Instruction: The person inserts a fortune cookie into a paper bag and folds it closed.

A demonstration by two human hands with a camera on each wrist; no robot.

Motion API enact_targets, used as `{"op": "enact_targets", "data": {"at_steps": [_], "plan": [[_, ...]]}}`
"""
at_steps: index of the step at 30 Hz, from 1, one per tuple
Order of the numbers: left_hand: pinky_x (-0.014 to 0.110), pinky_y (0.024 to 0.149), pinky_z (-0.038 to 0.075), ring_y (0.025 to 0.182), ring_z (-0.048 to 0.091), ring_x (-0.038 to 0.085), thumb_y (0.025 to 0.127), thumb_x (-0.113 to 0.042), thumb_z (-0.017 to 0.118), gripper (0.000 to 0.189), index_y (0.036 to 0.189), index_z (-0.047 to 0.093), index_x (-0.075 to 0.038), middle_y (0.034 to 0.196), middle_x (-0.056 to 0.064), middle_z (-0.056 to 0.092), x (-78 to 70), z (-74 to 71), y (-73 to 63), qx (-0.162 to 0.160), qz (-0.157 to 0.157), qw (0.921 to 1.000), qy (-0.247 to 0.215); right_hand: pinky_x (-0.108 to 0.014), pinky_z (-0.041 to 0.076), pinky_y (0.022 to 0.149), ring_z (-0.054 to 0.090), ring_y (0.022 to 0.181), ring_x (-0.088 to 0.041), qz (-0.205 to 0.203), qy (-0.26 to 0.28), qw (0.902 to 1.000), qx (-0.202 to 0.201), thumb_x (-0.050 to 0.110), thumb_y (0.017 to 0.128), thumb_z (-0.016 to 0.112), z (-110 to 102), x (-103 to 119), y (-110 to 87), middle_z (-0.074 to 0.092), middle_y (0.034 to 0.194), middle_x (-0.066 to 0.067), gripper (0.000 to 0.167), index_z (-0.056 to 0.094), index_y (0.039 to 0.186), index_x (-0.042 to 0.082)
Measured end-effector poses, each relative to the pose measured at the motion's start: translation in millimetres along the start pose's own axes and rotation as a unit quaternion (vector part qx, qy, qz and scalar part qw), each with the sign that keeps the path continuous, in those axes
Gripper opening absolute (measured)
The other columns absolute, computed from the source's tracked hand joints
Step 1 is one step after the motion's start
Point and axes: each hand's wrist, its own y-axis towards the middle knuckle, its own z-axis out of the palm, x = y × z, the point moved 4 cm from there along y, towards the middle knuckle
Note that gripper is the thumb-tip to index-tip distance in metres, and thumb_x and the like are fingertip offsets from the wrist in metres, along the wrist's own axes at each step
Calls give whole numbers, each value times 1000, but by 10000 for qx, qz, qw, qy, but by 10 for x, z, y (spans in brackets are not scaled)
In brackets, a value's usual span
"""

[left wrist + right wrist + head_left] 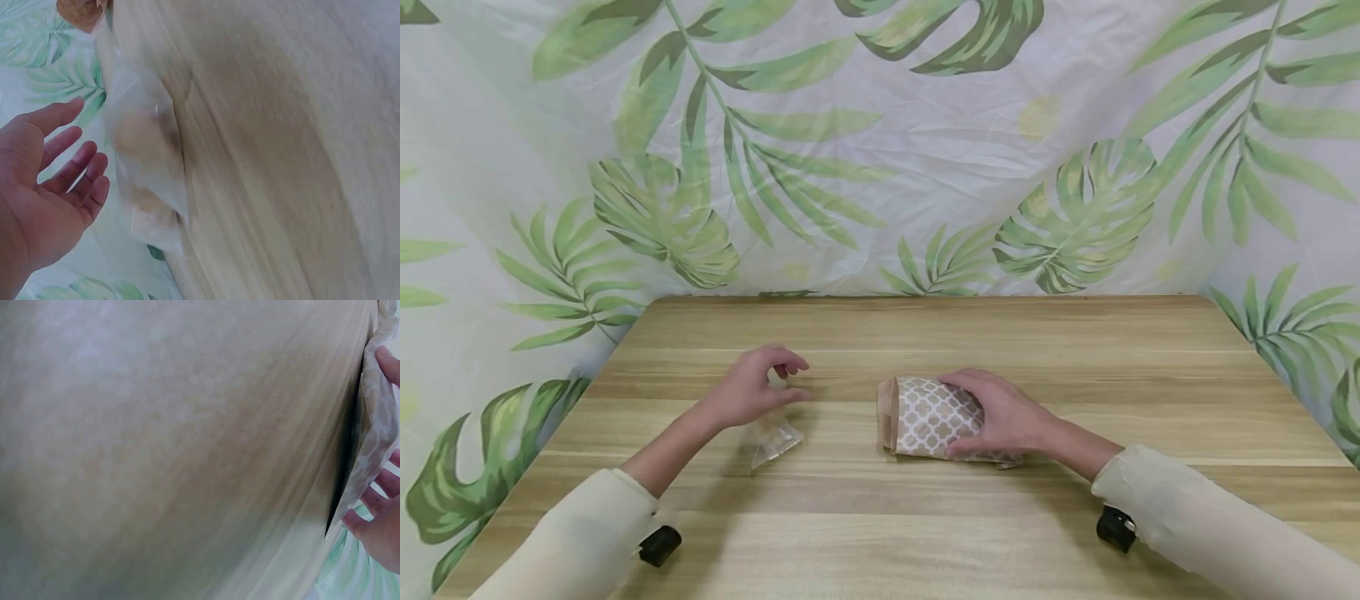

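Note:
A tan paper bag (928, 417) with a white lattice print lies folded on the wooden table (880, 533), its plain brown end toward the left. My right hand (1007, 412) grips its right part, thumb on the near side and fingers over the far side; the right wrist view shows the bag (375, 419) between thumb and fingers. To the left is a clear plastic bag (778, 442), crumpled on the wood. My left hand (756, 387) hovers just beyond and over it, fingers loosely bent with nothing between them. In the left wrist view that hand (53, 181) is beside the plastic bag (147, 169).
A white cloth with green leaf prints (925, 150) hangs behind the table's far edge and down its sides. Black devices sit under both cream sleeves, one at the left wrist (660, 546) and one at the right (1116, 529).

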Motion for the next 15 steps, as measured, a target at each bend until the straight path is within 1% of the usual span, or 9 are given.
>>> {"op": "enact_targets", "data": {"at_steps": [3, 8, 15], "plan": [[49, 79, 53, 91, 63, 33, 84, -5, 85, 29, 108, 73, 7, 102, 18, 71, 30, -57, -39, -45, -65, 9999, 151, -54, 43, 112, 55, 133, -36, -10, 1, 10000, -2, 42, 68, 96, 1, 2, -1, 59, 143, -16, 97, 55, 146, 2], [47, 79, 53, 90, 62, 29, 85, -6, 85, 29, 108, 73, 7, 101, 15, 70, 92, -142, -116, -64, -222, 9993, 306, -54, 43, 112, 55, 133, -36, -14, -13, 10000, 4, 43, 69, 96, 2, 2, -1, 59, 143, -16, 96, 54, 146, 3], [48, 79, 53, 90, 62, 30, 84, -8, 85, 32, 109, 73, 7, 103, 16, 69, 183, -226, -185, -51, -455, 9978, 482, -55, 43, 112, 55, 133, -36, -23, -25, 10000, 3, 44, 69, 95, 1, 4, -1, 59, 143, -16, 97, 54, 146, 3]]}}
